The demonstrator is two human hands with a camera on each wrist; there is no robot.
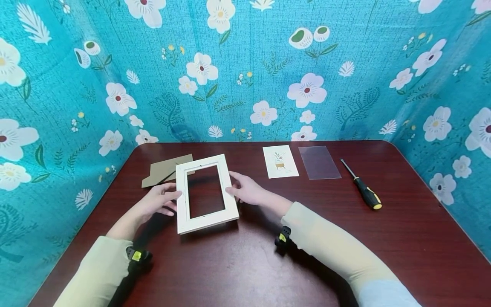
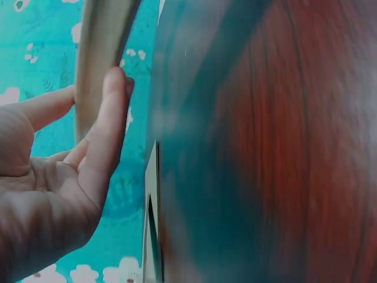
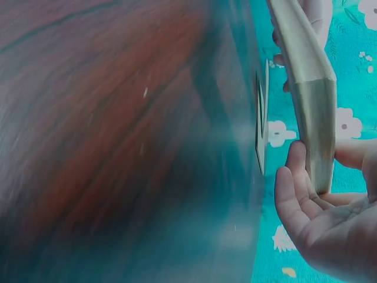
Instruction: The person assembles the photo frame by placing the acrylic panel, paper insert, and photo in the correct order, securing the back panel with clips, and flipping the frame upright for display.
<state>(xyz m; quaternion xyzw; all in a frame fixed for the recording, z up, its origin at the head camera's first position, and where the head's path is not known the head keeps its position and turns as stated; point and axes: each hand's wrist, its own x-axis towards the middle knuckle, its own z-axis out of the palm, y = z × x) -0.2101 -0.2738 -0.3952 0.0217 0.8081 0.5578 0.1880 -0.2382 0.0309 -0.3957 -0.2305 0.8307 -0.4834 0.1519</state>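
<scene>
Holds white frame (image 1: pixel 182 213) above table (image 1: pixel 245 268) toward ten o'clock, pinching its nine-o'clock side with left hand (image 1: pixel 156 200), three-o'clock side with right hand (image 1: pixel 247 188); apparently positions it; next, probably needs to keep it level.

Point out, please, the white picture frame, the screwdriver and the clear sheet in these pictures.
White picture frame (image 1: pixel 208 220), head view: middle of its near rail.
Screwdriver (image 1: pixel 362 187), head view: its black and yellow handle.
Clear sheet (image 1: pixel 319 163), head view: middle of its flat surface.
</scene>
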